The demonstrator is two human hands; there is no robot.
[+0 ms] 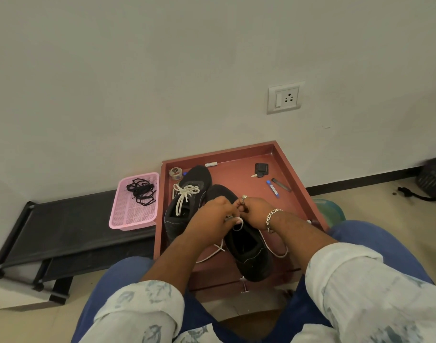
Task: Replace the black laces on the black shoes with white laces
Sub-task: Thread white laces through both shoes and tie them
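Your view is evenly and softly lit, moderately dim, with faint shadows and no glare. Wide-angle bending shows at the edges; sleeves nearest you look soft.

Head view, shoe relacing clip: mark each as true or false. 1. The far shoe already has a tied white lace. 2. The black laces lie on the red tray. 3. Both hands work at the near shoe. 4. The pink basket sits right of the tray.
1. True: the far shoe carries a white bow.
2. False: the black laces lie in the pink basket.
3. True: left hand and right hand pinch the white lace over the near shoe.
4. False: the basket sits left of the red tray.
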